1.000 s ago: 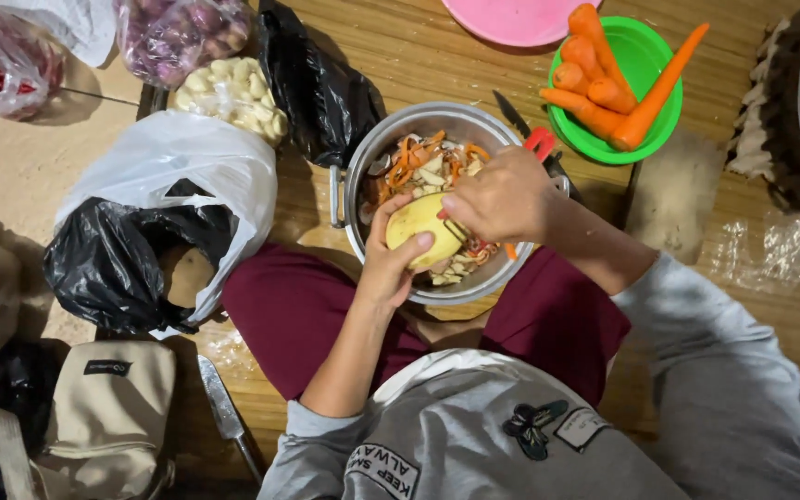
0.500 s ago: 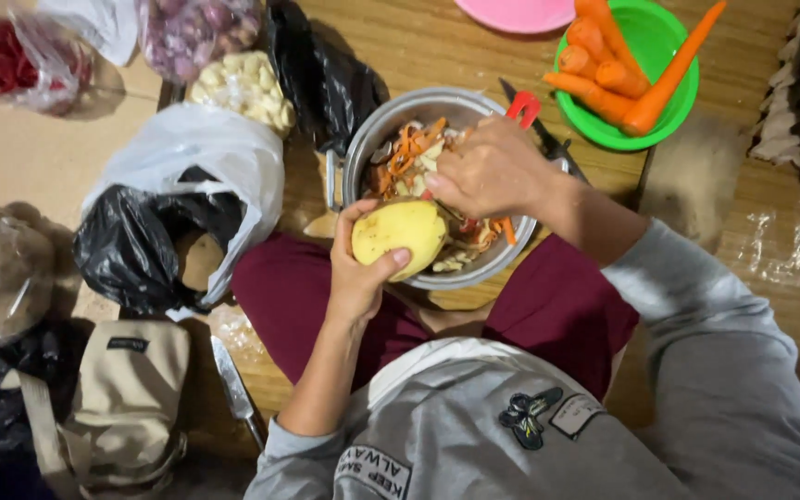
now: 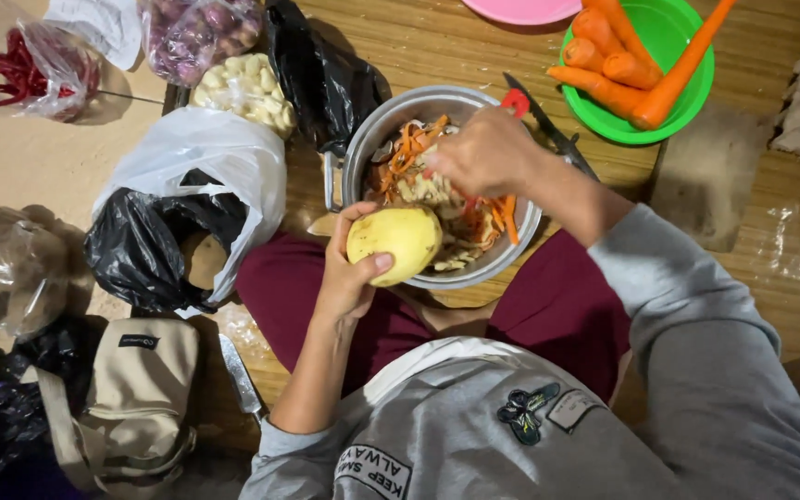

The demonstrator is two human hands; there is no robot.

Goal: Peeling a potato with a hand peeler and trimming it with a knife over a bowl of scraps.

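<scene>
My left hand (image 3: 349,278) grips a peeled yellow potato (image 3: 395,243) at the near rim of a metal pot (image 3: 372,139). The pot holds orange and pale vegetable peels (image 3: 409,157). My right hand (image 3: 483,153) hovers over the pot, apart from the potato. Its fingers are closed around a red-handled tool (image 3: 516,100) whose blade is hidden. I sit on the floor in dark red trousers with the pot between my knees.
A green bowl (image 3: 687,102) of peeled carrots (image 3: 622,65) and a pink plate (image 3: 530,9) lie beyond the pot, a black knife (image 3: 557,139) beside it. Left: plastic bags (image 3: 206,153), red chillies (image 3: 25,65), a beige pouch (image 3: 141,389), a knife (image 3: 238,375).
My right hand has come off the potato and moved away over the pot. My left hand has brought the potato back to the pot's near rim.
</scene>
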